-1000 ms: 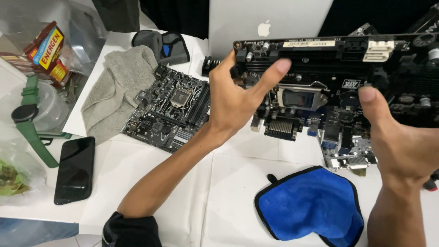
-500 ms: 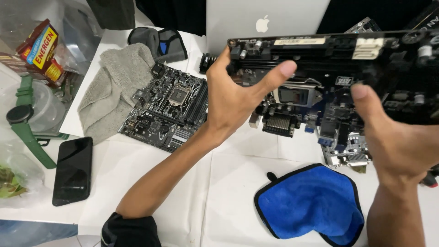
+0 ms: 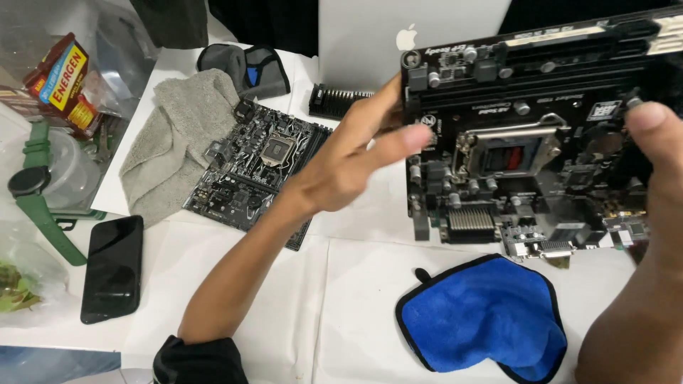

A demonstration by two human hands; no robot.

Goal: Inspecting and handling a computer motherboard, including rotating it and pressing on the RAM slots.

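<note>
Raised and drawn nearer since the earlier frame: black motherboard (image 3: 541,142), now filling the far right of the view and running off the right edge; the left hand's fingers have slid along its left edge.

Hands. Left hand (image 3: 348,167): fingers extended and loose, tips touching the board's left edge, thumb behind that edge; a light pinch, not a clench. Right hand (image 3: 658,163): thumb pressed on the board's right part, other fingers hidden behind it, so the full grasp cannot be told.

Containers. Clear plastic tub (image 3: 60,174), far left, contents unclear through the wall. Clear bag (image 3: 21,284), near left, with something green inside. Red and yellow packet (image 3: 60,75) lying on clear plastic at the far left corner.

Held item. Motherboard held tilted above the table, component face to the camera: central silver socket frame, finned silver heatsink below it, long black slots along the top, metal ports on the lower edge.

Other items. Second motherboard (image 3: 252,167) flat on the white table (image 3: 284,299), partly over a grey cloth (image 3: 174,135). Silver laptop lid (image 3: 370,43) upright behind. Black phone (image 3: 112,267) and green-strapped watch (image 3: 35,192) at left. Blue cloth (image 3: 487,316) near right, under the held board.

Room. Bare white surface lies between phone and blue cloth, crossed by the left forearm.
</note>
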